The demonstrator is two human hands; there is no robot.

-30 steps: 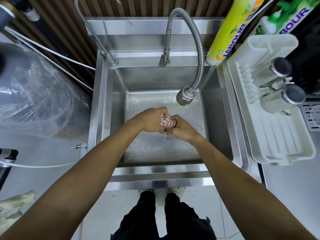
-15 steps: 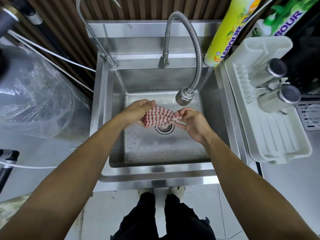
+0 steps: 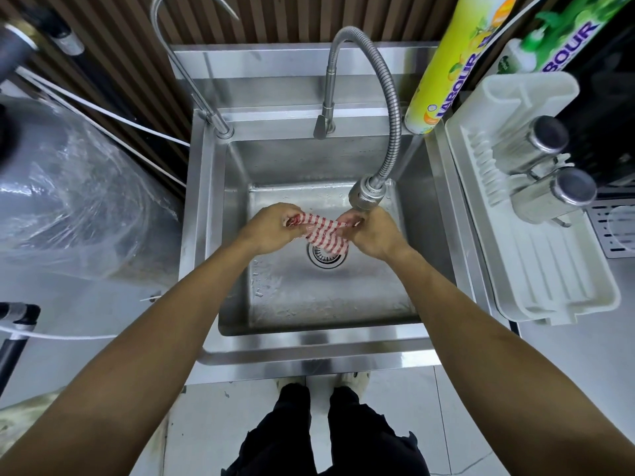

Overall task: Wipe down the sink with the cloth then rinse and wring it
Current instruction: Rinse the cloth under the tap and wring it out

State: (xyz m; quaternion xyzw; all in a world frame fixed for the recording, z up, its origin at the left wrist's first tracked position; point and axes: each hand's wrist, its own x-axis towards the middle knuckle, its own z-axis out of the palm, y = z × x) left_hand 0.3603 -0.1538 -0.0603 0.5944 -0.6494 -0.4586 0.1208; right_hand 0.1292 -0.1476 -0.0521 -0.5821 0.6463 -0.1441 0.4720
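- Cloth [image 3: 323,232], red-and-white striped, is stretched between both hands above the sink [image 3: 426,214] basin, its lower fold hanging over the drain [image 3: 325,258].
- Left hand [image 3: 271,230] grasps the cloth's end at 9 o'clock, fingers curled round it.
- Right hand [image 3: 374,235] pinches the other end at 3 o'clock, just under the faucet head [image 3: 367,198].
- The flexible faucet [image 3: 388,108] arcs from 12 o'clock down towards the right hand.
- Water drops lie on the basin floor.
- At 3 o'clock of the sink, a white drying rack [image 3: 549,280] holds two steel cups [image 3: 546,166] on the worktop.
- A yellow bottle [image 3: 457,60] stands at 1 o'clock.
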